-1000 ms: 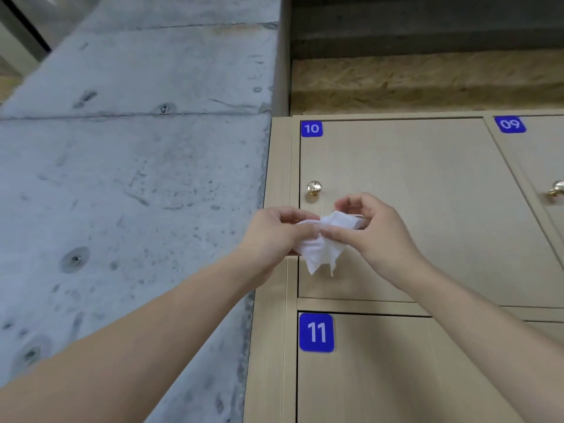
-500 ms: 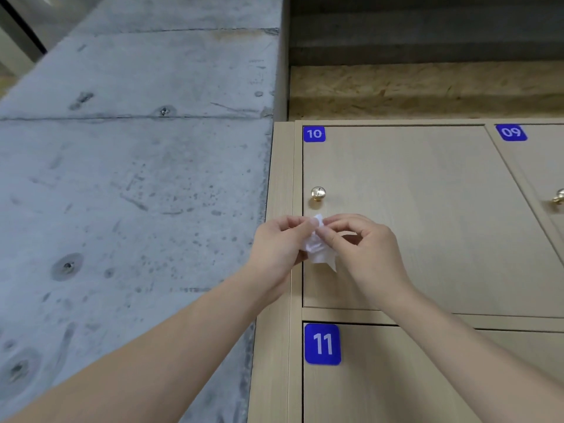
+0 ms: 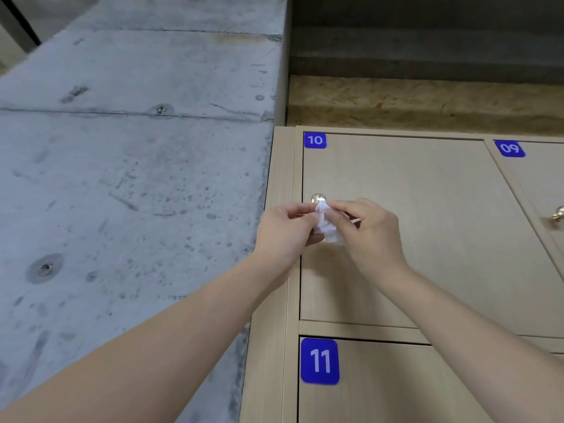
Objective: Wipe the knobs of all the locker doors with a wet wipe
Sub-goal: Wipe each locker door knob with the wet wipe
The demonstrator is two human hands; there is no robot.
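A crumpled white wet wipe (image 3: 328, 223) is pinched between my left hand (image 3: 285, 232) and my right hand (image 3: 370, 230). Its top edge touches the underside of the round brass knob (image 3: 317, 198) on locker door 10 (image 3: 396, 227). My left hand is just left of and below the knob, and my right hand is to its right. Door 09 (image 3: 537, 178) at the far right has a second brass knob (image 3: 559, 213). Door 11 (image 3: 381, 386) lies below; its knob is out of view.
The pale wood locker frame (image 3: 282, 209) ends at a grey concrete wall (image 3: 122, 193) on the left. A strip of chipboard (image 3: 427, 102) runs above the lockers, with a dark recess over it.
Both hands rose with the wipe toward the knob of door 10. The wipe went from loosely spread to bunched up, and now it touches the knob.
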